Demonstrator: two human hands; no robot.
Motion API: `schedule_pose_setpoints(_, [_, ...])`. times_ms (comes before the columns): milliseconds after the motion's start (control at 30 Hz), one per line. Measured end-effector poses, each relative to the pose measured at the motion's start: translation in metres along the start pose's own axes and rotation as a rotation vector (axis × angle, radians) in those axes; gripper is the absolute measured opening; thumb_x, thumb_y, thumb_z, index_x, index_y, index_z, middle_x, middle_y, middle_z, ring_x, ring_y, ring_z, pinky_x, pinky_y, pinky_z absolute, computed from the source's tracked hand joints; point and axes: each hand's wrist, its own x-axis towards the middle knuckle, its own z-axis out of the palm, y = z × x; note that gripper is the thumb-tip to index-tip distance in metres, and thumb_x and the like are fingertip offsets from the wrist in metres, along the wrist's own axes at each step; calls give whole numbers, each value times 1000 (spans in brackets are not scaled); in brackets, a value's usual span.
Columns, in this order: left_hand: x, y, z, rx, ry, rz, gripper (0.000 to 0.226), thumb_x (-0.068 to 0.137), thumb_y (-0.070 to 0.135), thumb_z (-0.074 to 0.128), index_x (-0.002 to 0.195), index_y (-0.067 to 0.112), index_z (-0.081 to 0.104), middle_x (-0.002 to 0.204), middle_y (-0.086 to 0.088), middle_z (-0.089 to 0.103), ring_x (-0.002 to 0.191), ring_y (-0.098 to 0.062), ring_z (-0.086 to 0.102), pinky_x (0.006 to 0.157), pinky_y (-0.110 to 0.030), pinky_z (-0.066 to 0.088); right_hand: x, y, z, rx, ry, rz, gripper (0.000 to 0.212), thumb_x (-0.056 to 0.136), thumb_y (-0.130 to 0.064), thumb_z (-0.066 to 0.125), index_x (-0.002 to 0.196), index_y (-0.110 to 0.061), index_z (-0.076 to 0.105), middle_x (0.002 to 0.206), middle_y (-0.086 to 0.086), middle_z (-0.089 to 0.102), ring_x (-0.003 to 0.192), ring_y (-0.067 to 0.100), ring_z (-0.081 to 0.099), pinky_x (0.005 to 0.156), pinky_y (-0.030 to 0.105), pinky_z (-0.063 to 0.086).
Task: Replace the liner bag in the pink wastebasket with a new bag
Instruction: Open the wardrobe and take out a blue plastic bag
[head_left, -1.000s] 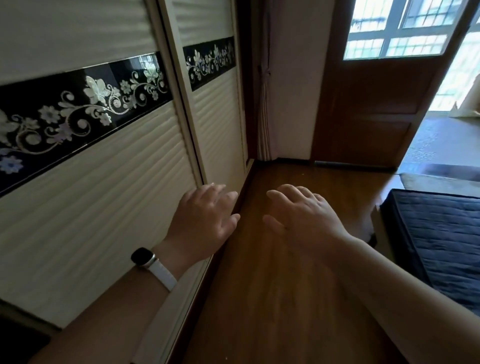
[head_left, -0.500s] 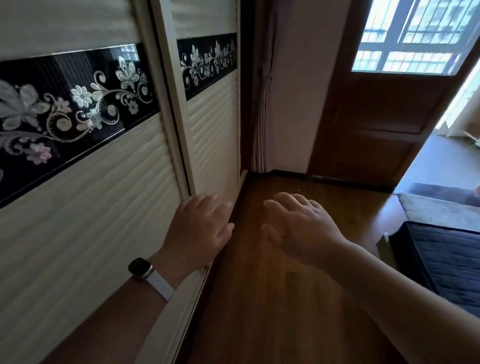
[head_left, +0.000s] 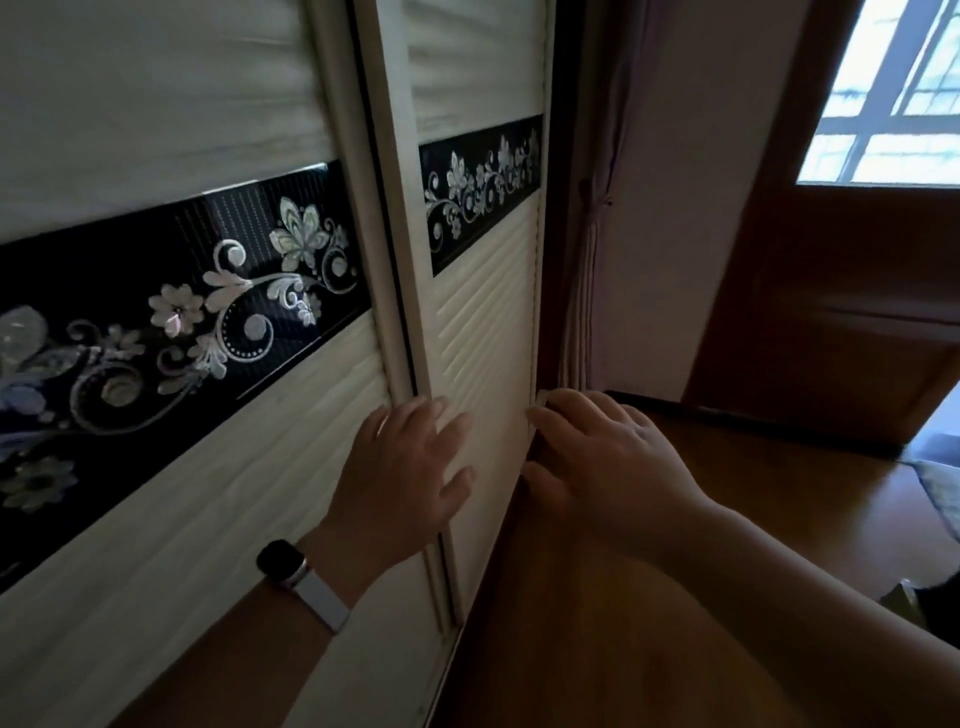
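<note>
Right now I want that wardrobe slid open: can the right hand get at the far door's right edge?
Probably yes: the right hand has its fingertips at the far sliding door's right edge, with nothing between.

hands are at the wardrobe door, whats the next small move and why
Probably hook the right hand's fingertips around the far edge of the sliding door and slide it toward the left hand, which lies flat on the panel. The door looks shut, and no wastebasket or bag is in view.

Ribbed matt wardrobe doors (head_left: 483, 312), glossy floral band (head_left: 182, 312)

Smooth polished wood floor (head_left: 727, 493); dark wooden door (head_left: 841, 312), slight sheen.
</note>
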Motion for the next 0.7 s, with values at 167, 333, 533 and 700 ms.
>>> schedule_pose_setpoints(167, [39,-27,4,95,46,-53,49,87,46,54,128,19,57,128,-11,60,120,-31,55,100,-52,43,72,31,-5,53,86,-105,59,93,-62,31,143,-31,30,151,-2,34,140,19,28,110,40,29])
schedule_pose_setpoints(333, [92,-55,7,214,137,-129,46,85,43,59,124,18,60,127,-10,60,121,-32,54,101,-52,41,160,76,1,77,204,-185,58,92,-59,38,141,-28,36,147,0,40,136,20,35,107,41,33])
schedule_pose_setpoints(533, [172,-79,2,367,217,-278,43,86,36,62,123,14,61,127,-14,59,121,-36,53,101,-52,40,258,110,10,156,292,-383,57,90,-56,44,137,-25,41,142,2,46,131,22,42,104,41,38])
schedule_pose_setpoints(700, [223,-82,-10,494,347,-360,46,86,34,63,126,10,60,134,-17,56,125,-36,49,103,-51,37,316,125,20,267,404,-560,55,88,-53,46,134,-22,47,137,3,51,127,22,45,100,40,42])
